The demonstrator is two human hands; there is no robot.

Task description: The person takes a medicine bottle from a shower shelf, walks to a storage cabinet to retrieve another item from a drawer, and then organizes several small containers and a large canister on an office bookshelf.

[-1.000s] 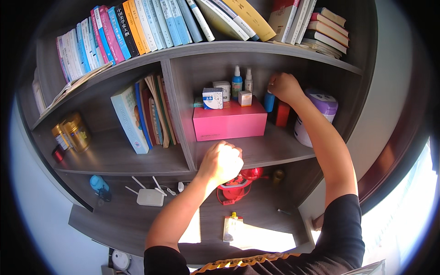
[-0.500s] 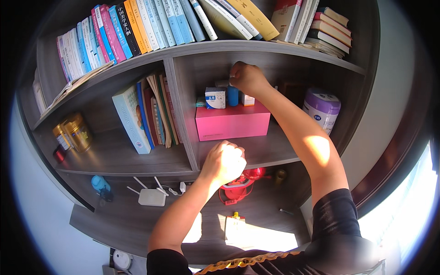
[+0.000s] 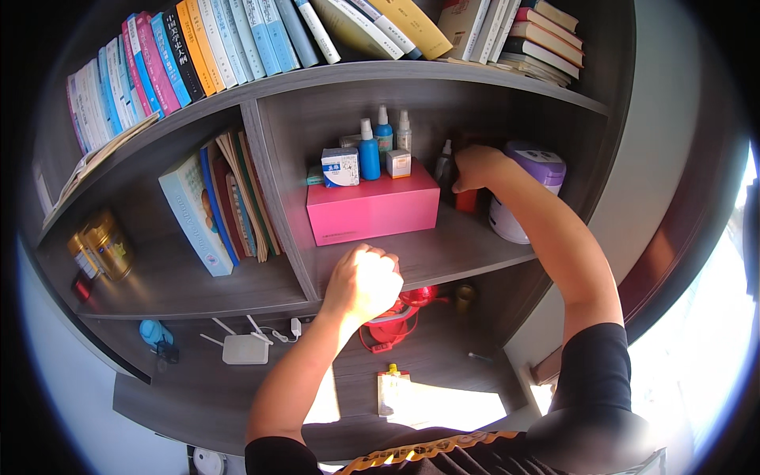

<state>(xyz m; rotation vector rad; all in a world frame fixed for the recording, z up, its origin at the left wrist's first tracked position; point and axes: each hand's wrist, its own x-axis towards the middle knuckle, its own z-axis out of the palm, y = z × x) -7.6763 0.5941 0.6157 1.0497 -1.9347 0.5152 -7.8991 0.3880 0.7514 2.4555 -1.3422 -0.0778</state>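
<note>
My left hand [image 3: 366, 283] is closed in a fist in front of the middle shelf, below the pink box [image 3: 372, 212]. Whatever its curled fingers may hold is hidden. Further right, my right hand [image 3: 483, 166] reaches between the pink box and a purple-lidded white tub [image 3: 511, 218]. Its thumb points down and its fingers curl out of sight. Just under it shows a red object [image 3: 467, 201], mostly covered. A dark spray bottle [image 3: 444, 162] stands beside that hand. On the pink box are a blue spray bottle [image 3: 369, 154] and a white-and-blue carton [image 3: 340, 168].
More spray bottles [image 3: 384, 131] and a small white-orange box [image 3: 399, 163] also stand there. Books [image 3: 237, 39] line the upper shelf. A divider [image 3: 277, 198] separates leaning folders [image 3: 202, 214] and gold tins [image 3: 108, 241]. Below are a white router [image 3: 245, 349] and a red appliance [image 3: 392, 324].
My right hand has left the blue spray bottle on the pink box and moved right and down beside the tub. My left fist stays closed. The view has shifted slightly.
</note>
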